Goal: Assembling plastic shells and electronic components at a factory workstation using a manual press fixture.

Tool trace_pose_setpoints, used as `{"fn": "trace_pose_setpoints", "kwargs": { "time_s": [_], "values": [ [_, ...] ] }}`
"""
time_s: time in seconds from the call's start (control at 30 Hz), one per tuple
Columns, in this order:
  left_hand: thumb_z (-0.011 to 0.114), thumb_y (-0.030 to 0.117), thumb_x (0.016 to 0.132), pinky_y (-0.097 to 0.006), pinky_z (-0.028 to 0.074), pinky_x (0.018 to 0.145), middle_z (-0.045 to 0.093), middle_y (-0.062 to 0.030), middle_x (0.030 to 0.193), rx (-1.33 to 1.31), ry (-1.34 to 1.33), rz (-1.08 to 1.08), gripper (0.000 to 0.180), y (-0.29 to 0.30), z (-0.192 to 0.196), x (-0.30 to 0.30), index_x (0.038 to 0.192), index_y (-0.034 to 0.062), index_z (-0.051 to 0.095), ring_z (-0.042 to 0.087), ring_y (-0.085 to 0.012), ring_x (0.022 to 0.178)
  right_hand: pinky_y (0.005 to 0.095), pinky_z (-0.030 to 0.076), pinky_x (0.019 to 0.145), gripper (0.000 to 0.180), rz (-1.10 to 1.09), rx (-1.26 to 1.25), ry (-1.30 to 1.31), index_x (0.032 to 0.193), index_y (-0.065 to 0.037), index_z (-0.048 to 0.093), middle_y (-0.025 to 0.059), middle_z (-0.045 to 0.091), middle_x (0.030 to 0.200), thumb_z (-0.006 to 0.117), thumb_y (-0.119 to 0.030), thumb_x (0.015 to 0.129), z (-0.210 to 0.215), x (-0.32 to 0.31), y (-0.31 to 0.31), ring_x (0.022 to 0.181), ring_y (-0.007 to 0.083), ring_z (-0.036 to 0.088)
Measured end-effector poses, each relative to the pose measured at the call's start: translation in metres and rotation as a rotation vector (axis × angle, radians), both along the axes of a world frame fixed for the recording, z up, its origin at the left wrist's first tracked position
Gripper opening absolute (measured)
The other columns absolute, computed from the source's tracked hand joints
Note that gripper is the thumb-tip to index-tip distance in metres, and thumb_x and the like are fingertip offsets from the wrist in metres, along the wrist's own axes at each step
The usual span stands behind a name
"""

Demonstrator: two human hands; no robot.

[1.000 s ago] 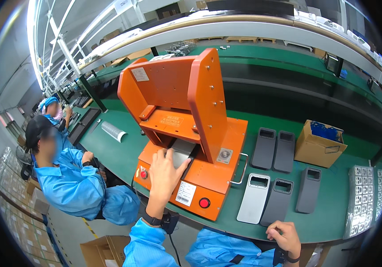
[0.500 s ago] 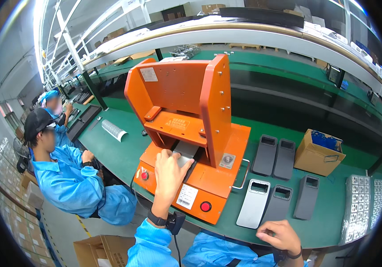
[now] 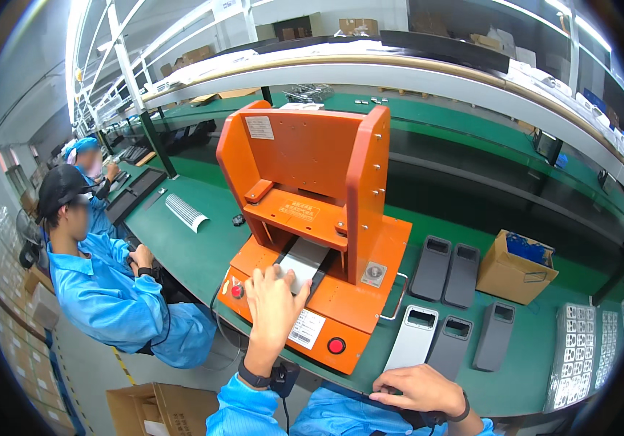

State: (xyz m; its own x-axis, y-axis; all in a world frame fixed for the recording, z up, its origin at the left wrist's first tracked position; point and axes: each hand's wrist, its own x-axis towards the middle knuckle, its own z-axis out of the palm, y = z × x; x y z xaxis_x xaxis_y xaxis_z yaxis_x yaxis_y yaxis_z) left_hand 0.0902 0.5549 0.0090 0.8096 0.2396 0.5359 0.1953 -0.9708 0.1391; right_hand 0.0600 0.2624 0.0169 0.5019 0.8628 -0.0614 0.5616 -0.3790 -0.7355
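Note:
An orange press (image 3: 304,211) stands in front of me, with a silver flat panel (image 3: 303,263) lying in the slot under its crossbar. My left hand (image 3: 274,301) is at the panel's near end, fingers spread and thumb by its right edge; whether the fingertips touch it is hard to tell. Near the table's front edge, my right hand (image 3: 419,389) covers the near end of a silver housing (image 3: 411,338) with a rectangular window. Its fingers point left, loosely stretched, with the thumb apart below them. I see nothing held in it.
Dark grey housings (image 3: 460,275) lie right of the press, near a cardboard box (image 3: 517,267) with blue contents. Trays of small parts (image 3: 572,356) sit at the far right. A side handle (image 3: 397,296) and red buttons (image 3: 336,345) are on the press. A co-worker (image 3: 108,283) sits left.
My left hand has drawn back toward me along the panel, and more of the panel shows. My right hand has moved left to the silver housing's near end, its fingers less curled.

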Motion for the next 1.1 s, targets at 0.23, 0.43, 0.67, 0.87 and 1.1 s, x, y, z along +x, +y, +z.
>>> {"fn": "trace_pose_setpoints", "kwargs": {
  "time_s": [0.23, 0.43, 0.67, 0.87, 1.1],
  "values": [
    [0.061, 0.025, 0.090, -0.041, 0.042, 0.094, 0.063, -0.0187, 0.116, 0.133, -0.030, -0.145, 0.036, -0.007, -0.015, -0.034, 0.111, -0.0045, 0.065, 0.058, -0.0294, 0.107, 0.0337, 0.053, 0.079, 0.021, -0.085, 0.141, -0.096, 0.097, -0.006, 0.066, 0.0094, 0.065, 0.098, 0.071, -0.023, 0.085, -0.011, -0.005, 0.036, 0.093, 0.0268, 0.064],
    [0.069, 0.006, 0.076, -0.038, 0.044, 0.094, 0.063, -0.0131, 0.115, -0.435, -0.242, -0.385, 0.029, 0.026, -0.038, -0.065, 0.105, 0.0047, 0.066, 0.059, -0.0290, 0.105, 0.0440, 0.044, 0.101, 0.047, -0.260, 0.206, -0.568, 0.120, -0.010, 0.062, 0.0138, 0.057, 0.118, 0.075, -0.019, 0.076, -0.036, -0.011, 0.067, 0.113, 0.0334, 0.055],
    [0.084, 0.027, 0.066, -0.045, 0.032, 0.110, 0.037, -0.0197, 0.145, -0.361, -0.169, -0.112, 0.084, 0.089, -0.063, -0.066, 0.138, 0.0075, 0.044, 0.039, -0.0374, 0.133, 0.0490, 0.038, 0.106, 0.061, -0.381, 0.219, -0.685, 0.131, -0.013, 0.056, 0.0137, 0.057, 0.122, 0.075, -0.018, 0.073, -0.070, -0.018, 0.076, 0.117, 0.0314, 0.054],
    [0.074, 0.005, 0.073, -0.044, 0.040, 0.103, 0.039, -0.0185, 0.147, -0.258, -0.071, -0.052, 0.057, 0.106, -0.036, -0.084, 0.128, 0.0034, 0.058, 0.050, -0.0350, 0.122, 0.0464, 0.033, 0.113, 0.069, -0.280, 0.342, -0.532, 0.139, -0.004, 0.043, 0.0175, 0.051, 0.131, 0.071, -0.019, 0.077, -0.068, -0.013, 0.082, 0.127, 0.0311, 0.046],
    [0.065, 0.003, 0.088, -0.037, 0.047, 0.095, 0.069, -0.0171, 0.103, -0.419, -0.186, -0.459, 0.018, -0.020, -0.024, -0.078, 0.105, -0.0046, 0.067, 0.065, -0.0293, 0.097, 0.0372, 0.051, 0.072, 0.025, -0.401, -0.053, -0.455, 0.107, -0.008, 0.059, 0.0074, 0.057, 0.083, 0.059, -0.026, 0.089, -0.033, -0.018, -0.070, 0.080, 0.0266, 0.061]
  ]
}}
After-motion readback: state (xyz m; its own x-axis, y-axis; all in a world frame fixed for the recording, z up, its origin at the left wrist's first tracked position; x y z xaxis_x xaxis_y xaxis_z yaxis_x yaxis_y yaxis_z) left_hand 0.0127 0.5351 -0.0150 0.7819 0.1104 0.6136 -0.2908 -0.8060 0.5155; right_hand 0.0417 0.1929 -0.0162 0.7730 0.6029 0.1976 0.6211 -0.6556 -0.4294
